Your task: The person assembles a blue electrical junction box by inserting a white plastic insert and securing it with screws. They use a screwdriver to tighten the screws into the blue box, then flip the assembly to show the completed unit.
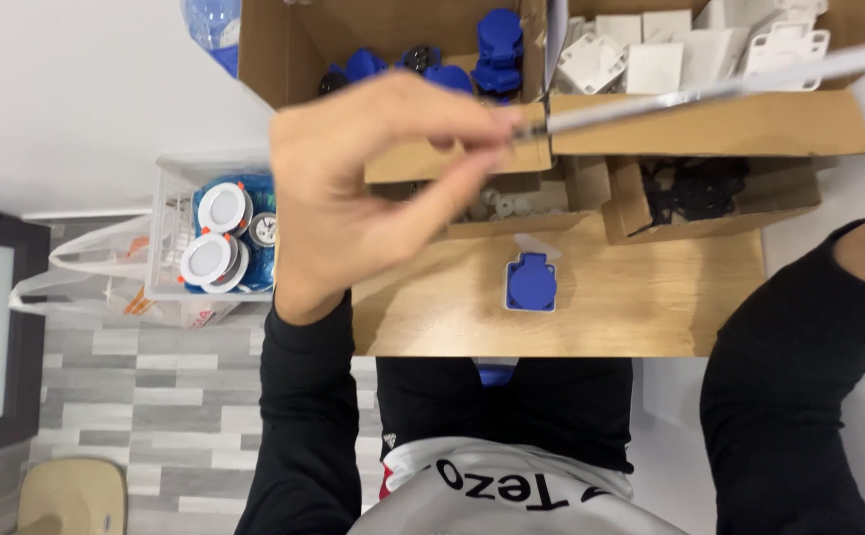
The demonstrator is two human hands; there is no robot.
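So, my left hand [353, 188] has its grip pinched on the near end of a long thin metal rod [710, 91], held in the air above the cardboard box [710, 127]. Right hand out of frame, only the sleeve [799, 396] shows, so can't tell its grip. Blue socket [533, 281] lies on the table [631, 307] just before the box, untouched; blue and white parts inside the box look unsorted.

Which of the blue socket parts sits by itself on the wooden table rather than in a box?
The blue socket with a clear flap, lying alone on the wooden table. The other blue parts are piled inside the open cardboard box.
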